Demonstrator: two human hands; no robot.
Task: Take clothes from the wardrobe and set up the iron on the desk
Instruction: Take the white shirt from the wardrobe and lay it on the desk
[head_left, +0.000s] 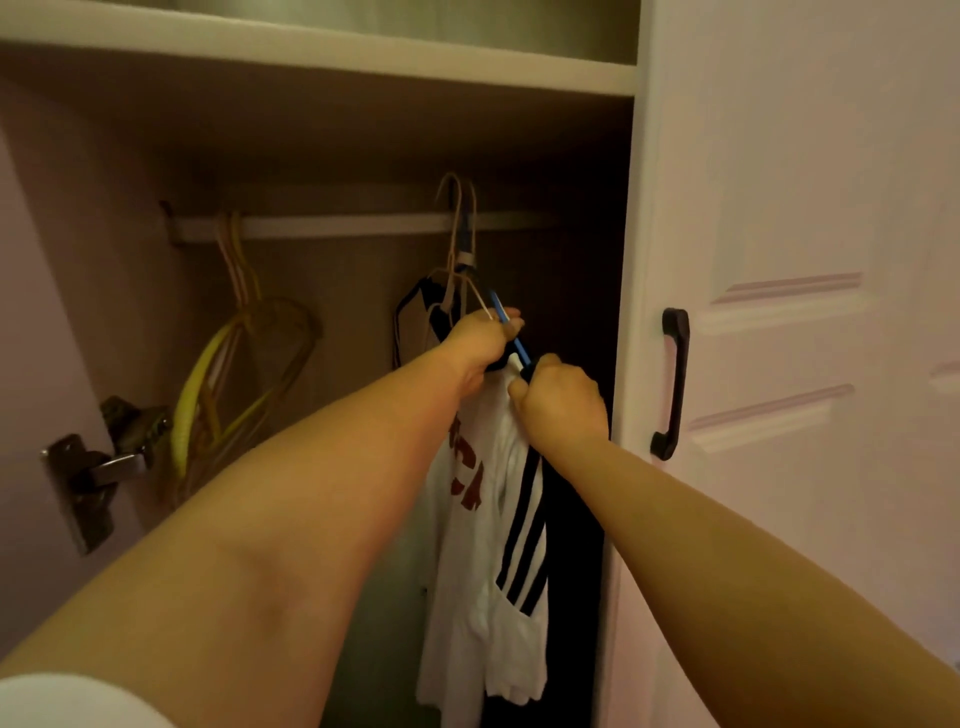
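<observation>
two bare hands reach into an open wardrobe, taking a white t-shirt off its hanger.

the left hand (480, 338) is closed around a blue hanger (511, 332) at 12 o'clock of centre; the right hand (563, 405) pinches the white t-shirt (483, 571) at its collar, beside a black striped garment (530, 545). the clothes hang from the rail (337, 226). no garment is out yet; iron and desk are not in view.

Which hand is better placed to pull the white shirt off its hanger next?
Probably the right hand: it already grips the white shirt just below the blue hanger, which the left hand steadies.
</observation>
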